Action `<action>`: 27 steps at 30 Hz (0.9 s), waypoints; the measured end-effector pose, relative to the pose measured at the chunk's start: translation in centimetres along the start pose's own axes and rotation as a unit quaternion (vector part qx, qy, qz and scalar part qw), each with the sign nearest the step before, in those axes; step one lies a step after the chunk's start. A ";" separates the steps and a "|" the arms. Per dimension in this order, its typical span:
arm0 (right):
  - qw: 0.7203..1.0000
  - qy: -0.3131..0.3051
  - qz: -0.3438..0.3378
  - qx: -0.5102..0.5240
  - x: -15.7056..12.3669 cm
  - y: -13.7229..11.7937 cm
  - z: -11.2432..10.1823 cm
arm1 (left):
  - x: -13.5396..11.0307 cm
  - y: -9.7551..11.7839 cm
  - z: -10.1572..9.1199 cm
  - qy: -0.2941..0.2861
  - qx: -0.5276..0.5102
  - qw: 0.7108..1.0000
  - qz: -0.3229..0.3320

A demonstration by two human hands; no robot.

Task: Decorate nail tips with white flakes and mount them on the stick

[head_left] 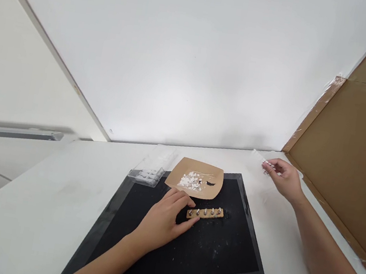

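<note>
A short tan strip (209,214) with several upright metal pegs lies on the black mat (213,253). My left hand (164,220) steadies its left end, index finger at the far edge and thumb at the near edge. Off the mat to the right, my right hand (283,173) pinches a clear plastic piece (257,155) carrying small white bits; its exact kind is hard to make out. Just beyond the strip sits a brown paper tray (195,164), with white flakes (191,181) and a small black scrap (210,183) in it.
A clear plastic case (154,165) with compartments lies at the mat's far left corner, left of the tray. The white table (55,200) meets a white wall behind. A cardboard panel (360,160) stands along the right side.
</note>
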State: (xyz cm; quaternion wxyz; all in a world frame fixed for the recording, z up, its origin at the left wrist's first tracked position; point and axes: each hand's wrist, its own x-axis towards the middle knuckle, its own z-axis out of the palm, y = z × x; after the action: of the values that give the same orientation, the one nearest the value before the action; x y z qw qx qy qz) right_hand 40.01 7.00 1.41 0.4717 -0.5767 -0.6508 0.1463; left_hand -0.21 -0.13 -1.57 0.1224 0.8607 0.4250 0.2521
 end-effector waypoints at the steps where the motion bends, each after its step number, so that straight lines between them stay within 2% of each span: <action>1: 0.999 -0.016 -0.012 0.033 -0.4 -0.7 0.7 | 0.1 0.1 -0.1 0.011 -0.002 1.000 0.004; 3: 0.996 -0.028 -0.030 0.075 -1.2 -1.9 2.0 | 0.2 0.3 -0.2 0.032 -0.008 0.999 0.015; 6: 0.991 -0.015 -0.074 0.107 -2.6 -3.8 3.5 | 0.3 0.5 -0.3 0.061 -0.019 0.997 0.033; 9: 0.979 -0.014 -0.161 0.127 -4.2 -6.2 4.3 | 0.1 0.7 -0.2 0.082 -0.032 0.996 0.018; 13: 0.929 -0.023 -0.360 0.087 -6.2 -9.0 4.9 | -0.4 0.7 0.1 0.109 -0.083 0.990 -0.031; 16: 0.875 -0.027 -0.483 0.029 -7.6 -10.0 5.2 | -0.8 0.8 0.2 0.122 -0.148 0.981 0.006; 19: 0.843 -0.030 -0.536 -0.029 -8.6 -10.1 5.2 | -1.0 1.4 0.0 0.113 -0.217 0.969 0.030; 21: 0.839 -0.025 -0.541 -0.043 -9.1 -9.8 5.4 | -1.1 1.9 -0.3 0.088 -0.277 0.957 -0.003; 23: 0.840 -0.017 -0.541 -0.043 -9.3 -9.6 5.5 | -1.1 2.4 -0.5 0.047 -0.360 0.928 -0.082; 25: 0.833 -0.002 -0.551 -0.044 -9.4 -9.5 5.7 | -1.1 2.6 -0.6 0.006 -0.467 0.871 -0.152; 27: 0.822 0.002 -0.567 -0.052 -9.4 -9.5 5.9 | -1.2 2.7 -0.6 -0.017 -0.556 0.811 -0.180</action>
State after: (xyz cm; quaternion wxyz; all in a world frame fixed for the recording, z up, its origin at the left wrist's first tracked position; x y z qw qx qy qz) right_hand 28.55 -2.09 1.22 0.4417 -0.1297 -0.8688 -0.1825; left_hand 0.70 -2.72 -0.25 0.6305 0.5580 0.3580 0.4038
